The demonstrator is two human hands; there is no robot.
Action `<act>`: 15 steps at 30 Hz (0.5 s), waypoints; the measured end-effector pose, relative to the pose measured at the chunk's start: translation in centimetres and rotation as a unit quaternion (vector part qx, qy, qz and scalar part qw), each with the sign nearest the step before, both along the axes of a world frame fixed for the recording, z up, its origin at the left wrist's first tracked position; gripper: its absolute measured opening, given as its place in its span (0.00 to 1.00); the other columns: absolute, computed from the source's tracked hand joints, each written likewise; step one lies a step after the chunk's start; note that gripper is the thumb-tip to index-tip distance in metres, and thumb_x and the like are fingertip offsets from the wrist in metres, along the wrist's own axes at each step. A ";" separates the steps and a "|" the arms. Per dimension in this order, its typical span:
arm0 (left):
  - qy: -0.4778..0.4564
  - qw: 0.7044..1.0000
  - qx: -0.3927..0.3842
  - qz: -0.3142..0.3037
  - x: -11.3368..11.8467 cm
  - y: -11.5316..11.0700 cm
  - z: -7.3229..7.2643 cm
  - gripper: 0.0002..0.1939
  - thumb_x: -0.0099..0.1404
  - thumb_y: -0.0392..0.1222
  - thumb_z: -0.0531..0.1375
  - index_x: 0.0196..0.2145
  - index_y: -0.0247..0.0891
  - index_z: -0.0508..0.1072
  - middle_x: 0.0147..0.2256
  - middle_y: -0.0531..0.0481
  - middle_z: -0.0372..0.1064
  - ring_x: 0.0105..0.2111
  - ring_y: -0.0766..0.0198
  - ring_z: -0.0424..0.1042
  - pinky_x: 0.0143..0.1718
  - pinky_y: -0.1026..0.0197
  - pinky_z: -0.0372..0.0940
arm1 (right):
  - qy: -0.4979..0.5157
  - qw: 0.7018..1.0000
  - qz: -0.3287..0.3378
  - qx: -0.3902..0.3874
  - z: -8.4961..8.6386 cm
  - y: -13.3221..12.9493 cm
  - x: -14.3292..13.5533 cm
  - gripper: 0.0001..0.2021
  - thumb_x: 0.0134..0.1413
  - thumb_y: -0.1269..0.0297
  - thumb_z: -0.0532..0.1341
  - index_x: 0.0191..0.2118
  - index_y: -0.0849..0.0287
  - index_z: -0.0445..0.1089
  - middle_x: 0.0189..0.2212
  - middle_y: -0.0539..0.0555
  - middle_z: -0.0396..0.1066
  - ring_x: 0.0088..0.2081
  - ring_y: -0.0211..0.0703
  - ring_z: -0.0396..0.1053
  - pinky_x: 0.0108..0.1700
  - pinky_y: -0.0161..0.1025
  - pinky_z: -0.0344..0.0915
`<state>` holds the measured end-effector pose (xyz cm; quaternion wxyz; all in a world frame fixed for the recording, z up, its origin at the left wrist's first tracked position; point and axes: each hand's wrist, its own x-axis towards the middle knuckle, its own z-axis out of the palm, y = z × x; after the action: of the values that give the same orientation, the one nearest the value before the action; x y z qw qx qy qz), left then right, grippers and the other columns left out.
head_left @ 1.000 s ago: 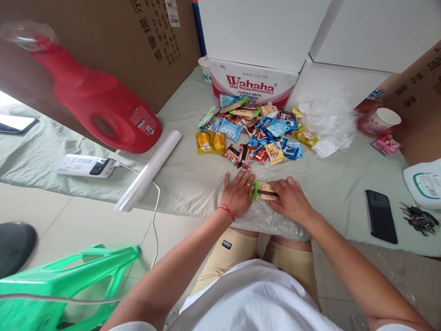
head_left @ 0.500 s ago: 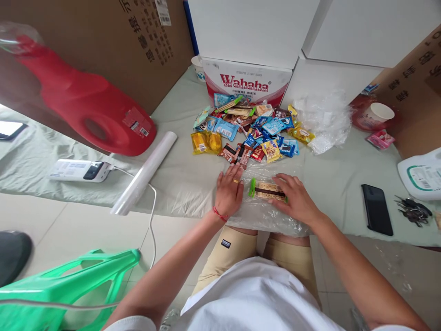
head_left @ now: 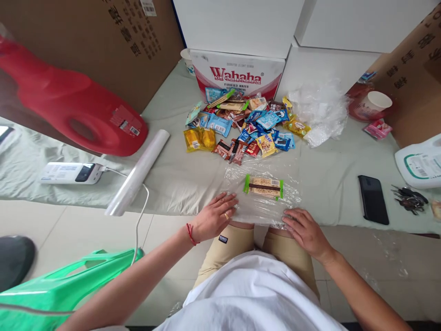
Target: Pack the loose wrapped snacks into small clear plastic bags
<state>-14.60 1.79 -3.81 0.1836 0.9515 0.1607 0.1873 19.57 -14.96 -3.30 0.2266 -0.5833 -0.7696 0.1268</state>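
Observation:
A packaged wafer biscuit [head_left: 264,187] with green ends and a dark band lies on a sheet of clear plastic film [head_left: 255,209] at the table's front edge. My left hand [head_left: 217,215] rests on the film's near left corner, palm down with fingers stretched out. On the near right corner, my right hand [head_left: 307,232] touches the film with its fingers extended. Neither thumb shows clearly. Beyond the film sits a heap of wrapped snacks [head_left: 253,126] in blue, yellow, brown and red packets.
A roll of clear film [head_left: 138,174], a power bank [head_left: 70,173] with a cable and a red jug [head_left: 79,110] are on the left. Crumpled clear plastic [head_left: 319,112], a black phone [head_left: 373,199], keys [head_left: 409,198] and a white bottle [head_left: 421,162] are on the right. A Wahaba-style carton [head_left: 237,76] stands behind.
Both hands have drawn back toward me, the right one letting go of the wafer biscuit. They are now at the film's near corners, and the biscuit lies free on the film.

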 end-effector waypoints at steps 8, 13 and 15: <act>-0.010 0.972 -0.208 0.106 1.2 4.0 4.2 0.15 0.74 0.47 0.53 0.44 0.41 0.78 0.43 0.47 0.81 0.43 0.61 0.80 0.47 0.59 0.74 | 0.159 0.970 -0.078 -0.167 6.0 5.6 3.0 0.18 0.67 0.47 0.56 0.43 0.52 0.78 0.37 0.55 0.79 0.39 0.46 0.76 0.44 0.42 0.73; 0.025 0.950 -0.212 0.226 4.4 8.6 3.9 0.13 0.67 0.46 0.55 0.41 0.39 0.77 0.39 0.47 0.79 0.39 0.58 0.78 0.46 0.57 0.72 | 0.168 0.949 -0.166 -0.208 5.2 10.0 4.4 0.22 0.61 0.42 0.57 0.39 0.56 0.77 0.29 0.52 0.76 0.30 0.44 0.71 0.33 0.38 0.66; 0.021 0.943 -0.155 0.292 5.4 10.0 3.3 0.13 0.62 0.41 0.57 0.43 0.38 0.77 0.43 0.44 0.77 0.43 0.54 0.76 0.49 0.53 0.71 | 0.111 0.949 -0.199 -0.219 4.0 11.0 4.9 0.18 0.60 0.47 0.57 0.39 0.57 0.76 0.28 0.51 0.75 0.28 0.43 0.70 0.31 0.38 0.63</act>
<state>-9.23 11.80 -0.51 0.2622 0.8263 0.4627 0.1853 24.43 -3.93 0.73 0.1978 -0.7421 -0.5612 0.3084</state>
